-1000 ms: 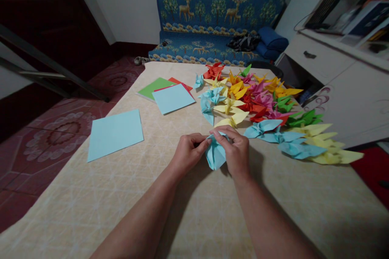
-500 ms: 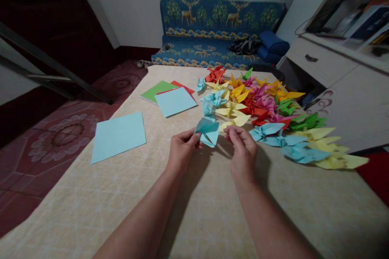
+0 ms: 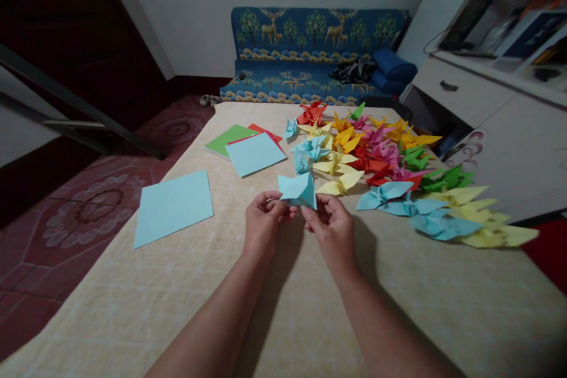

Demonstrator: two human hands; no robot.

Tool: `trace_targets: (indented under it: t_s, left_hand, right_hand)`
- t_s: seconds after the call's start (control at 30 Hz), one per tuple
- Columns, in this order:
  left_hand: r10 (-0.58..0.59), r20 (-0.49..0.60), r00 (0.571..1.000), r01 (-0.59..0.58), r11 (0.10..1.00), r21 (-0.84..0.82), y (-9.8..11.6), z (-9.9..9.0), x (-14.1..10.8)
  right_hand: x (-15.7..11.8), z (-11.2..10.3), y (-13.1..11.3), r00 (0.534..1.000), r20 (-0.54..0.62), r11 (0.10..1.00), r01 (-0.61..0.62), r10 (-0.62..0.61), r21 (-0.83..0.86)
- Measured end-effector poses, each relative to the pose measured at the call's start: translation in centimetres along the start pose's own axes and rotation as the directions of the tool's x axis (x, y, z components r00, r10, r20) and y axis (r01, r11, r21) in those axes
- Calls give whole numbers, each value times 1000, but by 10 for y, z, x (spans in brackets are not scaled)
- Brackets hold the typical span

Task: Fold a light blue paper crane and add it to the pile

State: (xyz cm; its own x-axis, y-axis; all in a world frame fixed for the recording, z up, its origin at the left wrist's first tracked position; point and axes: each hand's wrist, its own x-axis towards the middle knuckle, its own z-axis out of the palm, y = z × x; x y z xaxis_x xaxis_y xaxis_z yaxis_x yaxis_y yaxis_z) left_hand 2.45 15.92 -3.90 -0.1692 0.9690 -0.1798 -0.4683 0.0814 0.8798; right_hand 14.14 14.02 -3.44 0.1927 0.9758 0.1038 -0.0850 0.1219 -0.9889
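Between my hands, above the table, is a partly folded light blue origami paper [image 3: 298,189] with creased, spread flaps. My left hand [image 3: 264,214] pinches its left lower edge between thumb and fingers. On the other side, my right hand [image 3: 331,225] grips the lower right corner, its thumb in front. Just beyond lie a pale yellow paper crane [image 3: 340,183] and light blue paper cranes [image 3: 309,153]. A light blue paper crane [image 3: 383,194] rests to the right of my right hand.
Many folded cranes in red [image 3: 313,112], orange, pink and green cover the table's right side. A light blue sheet [image 3: 175,207] lies at left. Another blue sheet [image 3: 256,155] tops green and red paper farther back. Behind the table [image 3: 177,307] stands a patterned sofa [image 3: 305,35].
My right hand has moved left and now grips the blue paper, which it was apart from before. The paper has turned and its flaps stand differently. The view has tilted slightly upward.
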Motion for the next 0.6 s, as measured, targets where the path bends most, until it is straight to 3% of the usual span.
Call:
trace_targets:
  t_s: [0.43,0.6]
  left_hand:
    - [-92,68,993,98,991,-89,-3,7,-8]
    - [-140,60,988,147,977,-152,-2,8,-8]
  right_hand:
    - [1,5,9,987,-130,994,91,-99,-61]
    - [2,8,13,985,-167,999,49,-45,24]
